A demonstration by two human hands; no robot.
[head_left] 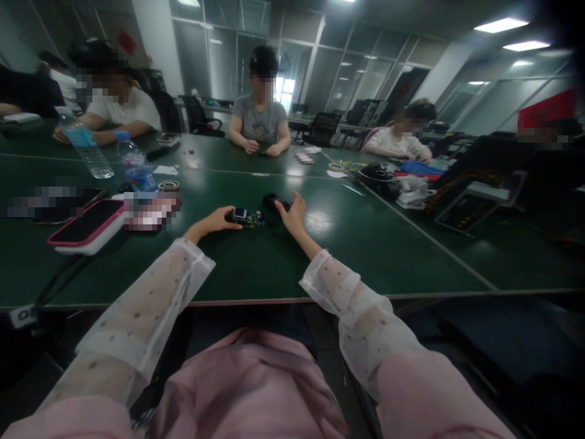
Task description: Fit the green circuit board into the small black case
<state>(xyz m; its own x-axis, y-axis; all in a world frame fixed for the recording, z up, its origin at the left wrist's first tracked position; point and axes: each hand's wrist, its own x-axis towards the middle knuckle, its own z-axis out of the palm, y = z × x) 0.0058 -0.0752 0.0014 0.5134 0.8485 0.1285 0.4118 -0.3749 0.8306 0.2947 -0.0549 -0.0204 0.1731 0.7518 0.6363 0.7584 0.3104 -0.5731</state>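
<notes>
Over the green table, my left hand [214, 222] grips the left edge of a small green circuit board [251, 219] between thumb and fingers. The board carries a little square screen [240, 213] at its left end and small parts at its right. Just to the right, my right hand [295, 216] is closed on a small black case [271, 199], its thumb on the near side. The case lies tilted, its far-left end pointing away from me. Board and case are apart, with a narrow gap between them. What the inside of the case holds is too dark to make out.
On the left are a pink-edged phone [89, 225], water bottles [89, 146] and a tape roll [169, 186]. A pen [353, 190] and a pile of bags and cables [411, 186] lie right. A co-worker [259, 116] sits opposite, with other people along the table.
</notes>
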